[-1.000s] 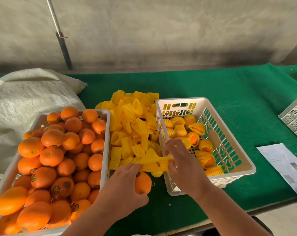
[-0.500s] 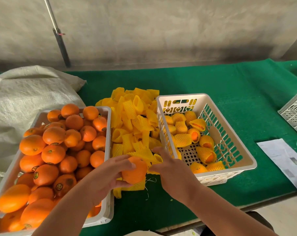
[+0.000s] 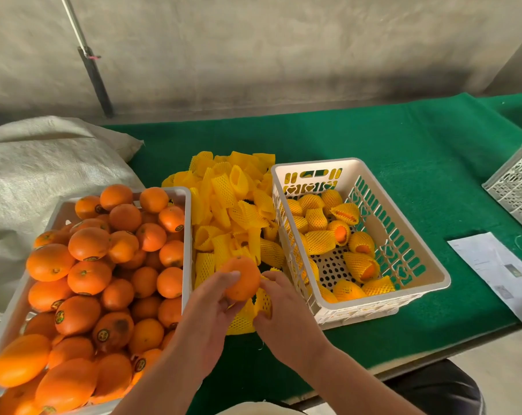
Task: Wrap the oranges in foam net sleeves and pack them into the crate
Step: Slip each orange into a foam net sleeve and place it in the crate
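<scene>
Head cam, the only view: the left hand (image 3: 212, 307) has its grip curled round a bare orange (image 3: 242, 278), holding it above the front edge of the bench (image 3: 373, 151), just in front of the loose pile of sleeves (image 3: 233, 211). The right hand (image 3: 279, 310) is pinching the mouth of a yellow foam net sleeve (image 3: 247, 316) that hangs right under the orange, touching it at the bottom.

What could go sideways, I reckon: the sleeve mouth looks only partly opened, so if the orange gets pushed in crooked the net could bunch up or tear instead of sliding over. The grip on the orange is mostly fingertips, so a hard shove could pop it loose, and off the bench it goes. Also the white crate (image 3: 430, 274) on the right already has a layer of wrapped ones, a few with the fruit poking out, so a sloppy toss could knock sleeves off.
</scene>
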Available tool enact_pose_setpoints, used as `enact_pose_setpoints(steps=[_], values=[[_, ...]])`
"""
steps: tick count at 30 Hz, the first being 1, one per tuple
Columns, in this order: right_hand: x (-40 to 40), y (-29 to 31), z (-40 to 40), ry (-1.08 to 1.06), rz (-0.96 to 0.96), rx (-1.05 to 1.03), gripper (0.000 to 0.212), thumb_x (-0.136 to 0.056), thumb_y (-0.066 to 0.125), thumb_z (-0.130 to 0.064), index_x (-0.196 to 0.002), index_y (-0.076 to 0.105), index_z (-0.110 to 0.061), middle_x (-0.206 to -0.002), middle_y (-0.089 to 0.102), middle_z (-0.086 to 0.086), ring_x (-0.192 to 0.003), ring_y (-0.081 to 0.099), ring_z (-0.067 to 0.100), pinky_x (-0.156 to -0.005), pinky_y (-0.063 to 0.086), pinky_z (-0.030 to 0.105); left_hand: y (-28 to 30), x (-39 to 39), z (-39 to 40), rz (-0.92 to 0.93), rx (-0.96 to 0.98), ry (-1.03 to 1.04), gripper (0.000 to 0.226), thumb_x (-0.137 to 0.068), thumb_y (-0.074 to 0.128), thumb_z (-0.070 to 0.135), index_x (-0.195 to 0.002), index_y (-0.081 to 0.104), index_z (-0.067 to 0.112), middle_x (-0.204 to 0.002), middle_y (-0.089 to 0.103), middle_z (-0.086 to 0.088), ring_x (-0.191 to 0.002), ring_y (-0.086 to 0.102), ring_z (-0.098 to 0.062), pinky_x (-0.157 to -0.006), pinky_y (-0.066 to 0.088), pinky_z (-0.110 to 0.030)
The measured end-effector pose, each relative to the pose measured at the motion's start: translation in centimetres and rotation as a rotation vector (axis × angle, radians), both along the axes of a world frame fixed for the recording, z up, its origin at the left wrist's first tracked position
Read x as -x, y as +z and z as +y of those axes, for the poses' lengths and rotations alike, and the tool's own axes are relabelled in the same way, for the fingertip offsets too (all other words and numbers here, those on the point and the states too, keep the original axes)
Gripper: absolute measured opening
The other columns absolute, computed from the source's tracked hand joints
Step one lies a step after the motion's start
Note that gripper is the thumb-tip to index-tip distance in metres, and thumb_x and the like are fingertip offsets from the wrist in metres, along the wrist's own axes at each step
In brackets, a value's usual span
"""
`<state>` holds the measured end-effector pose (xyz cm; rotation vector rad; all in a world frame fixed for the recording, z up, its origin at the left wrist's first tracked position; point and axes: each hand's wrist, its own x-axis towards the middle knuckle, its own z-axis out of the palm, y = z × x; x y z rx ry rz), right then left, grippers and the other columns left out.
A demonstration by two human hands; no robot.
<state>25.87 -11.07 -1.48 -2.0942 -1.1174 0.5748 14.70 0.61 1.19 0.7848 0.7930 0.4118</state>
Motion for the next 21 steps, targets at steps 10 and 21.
enact_pose_setpoints(steps=[10,21], values=[[-0.7,0.8,-0.2,-0.005,-0.111,-0.075,0.056,-0.098,0.060,-0.034,-0.149,0.037,-0.039,-0.152,0.024,-0.028,-0.117,0.036,-0.008,-0.083,0.031,-0.005,-0.4,0.3,-0.1,0.402,-0.599,-0.205,0.087,-0.081,0.078,0.058,-0.153,0.031,0.052,-0.135,0.048,0.014,-0.105,0.056,-0.004,-0.070,0.046,-0.013],[0.9,0.8,-0.5,0.107,-0.246,-0.065,0.056,-0.100,0.059,-0.031,-0.150,0.034,-0.039,-0.159,0.015,-0.028,-0.118,0.030,-0.008,-0.077,0.023,-0.013,-1.0,0.5,-0.4,0.516,-0.683,-0.208,0.090,-0.080,0.077,0.061,-0.156,0.034,0.039,-0.136,0.047,0.015,-0.116,0.052,-0.010,-0.084,0.052,-0.022]])
